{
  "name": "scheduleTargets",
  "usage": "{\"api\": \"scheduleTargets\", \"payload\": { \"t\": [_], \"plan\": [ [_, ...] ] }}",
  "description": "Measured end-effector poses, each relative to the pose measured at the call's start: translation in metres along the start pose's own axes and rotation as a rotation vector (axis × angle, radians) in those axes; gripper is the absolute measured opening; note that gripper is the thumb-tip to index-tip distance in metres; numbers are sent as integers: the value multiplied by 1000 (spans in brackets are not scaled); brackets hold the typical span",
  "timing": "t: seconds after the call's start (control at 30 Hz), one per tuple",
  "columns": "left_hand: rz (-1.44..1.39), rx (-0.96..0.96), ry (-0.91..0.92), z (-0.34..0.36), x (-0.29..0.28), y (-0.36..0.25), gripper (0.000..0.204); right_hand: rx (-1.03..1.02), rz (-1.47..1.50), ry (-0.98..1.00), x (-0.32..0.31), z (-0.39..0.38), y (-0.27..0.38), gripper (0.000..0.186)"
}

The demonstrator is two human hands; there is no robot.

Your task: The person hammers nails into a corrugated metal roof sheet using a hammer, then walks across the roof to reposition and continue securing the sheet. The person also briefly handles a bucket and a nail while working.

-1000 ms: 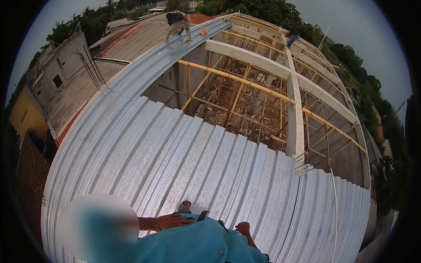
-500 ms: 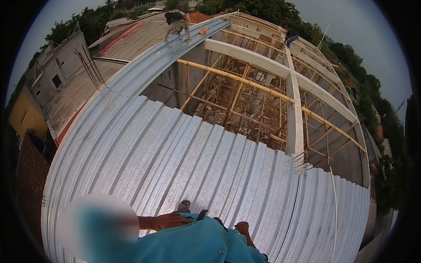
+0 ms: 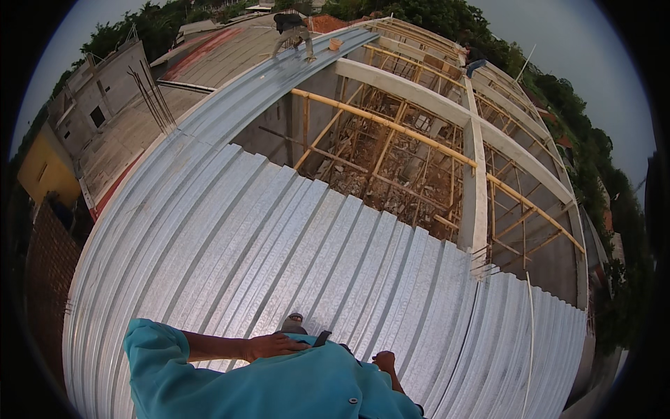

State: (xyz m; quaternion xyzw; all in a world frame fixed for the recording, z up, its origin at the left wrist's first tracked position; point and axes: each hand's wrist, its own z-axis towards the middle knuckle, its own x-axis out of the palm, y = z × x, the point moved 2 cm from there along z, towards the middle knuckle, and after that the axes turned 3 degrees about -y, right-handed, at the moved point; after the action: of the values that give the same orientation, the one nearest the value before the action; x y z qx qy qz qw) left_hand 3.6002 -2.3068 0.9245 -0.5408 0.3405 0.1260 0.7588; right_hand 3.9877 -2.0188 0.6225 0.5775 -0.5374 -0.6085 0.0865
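Flat and loose, the left hand (image 3: 277,346) lies on the front of the blue shirt (image 3: 279,384), near a dark strap (image 3: 322,339). I can't tell if it pinches any cloth. To its right, the right hand (image 3: 383,360) has its fingers bent like a soft fist beside the shirt. I can't see if anything is inside.

Both hands are above the shiny metal sheets (image 3: 265,244), which are under the person's 1 shoe (image 3: 294,322) that shows. The sheets have bumps and dips, so a toe could catch and make the person trip. If the metal is wet or dusty, the shoe could slip.

Past the far edge of the sheets is a big hole with broken bits (image 3: 401,188) far below. I see no fence there, so a trip near the edge could mean a bad fall. The thin rods (image 3: 481,267) at the near end of the concrete beam (image 3: 479,192) could poke a leg. A long white strip (image 3: 530,342) on the right could catch a foot.

Far off, 1 worker (image 3: 289,28) bends near a bucket (image 3: 336,44). If it got bumped, it could tip into the hole.
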Motion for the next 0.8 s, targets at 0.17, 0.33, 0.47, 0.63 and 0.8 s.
{"api": "scheduleTargets", "payload": {
  "t": [0.17, 0.33, 0.47, 0.63, 0.8],
  "plan": [
    [-40, -15, 15, 0, 0, -1, 65, -9, -96, 121, -1, 2, -3, 27],
    [-75, -41, 40, 2, -5, -4, 67, 11, 25, 21, 2, 2, -21, 21],
    [-98, -56, 54, 3, -6, -5, 67, 15, 27, 34, 16, 2, -51, 21],
    [-113, -39, 38, 4, -3, -3, 66, 535, 1127, -70, 35, 8, -96, 23],
    [-3, -15, -14, 3, -3, -2, 64, -46, 22, 103, 20, 11, -83, 22]
  ]
}}
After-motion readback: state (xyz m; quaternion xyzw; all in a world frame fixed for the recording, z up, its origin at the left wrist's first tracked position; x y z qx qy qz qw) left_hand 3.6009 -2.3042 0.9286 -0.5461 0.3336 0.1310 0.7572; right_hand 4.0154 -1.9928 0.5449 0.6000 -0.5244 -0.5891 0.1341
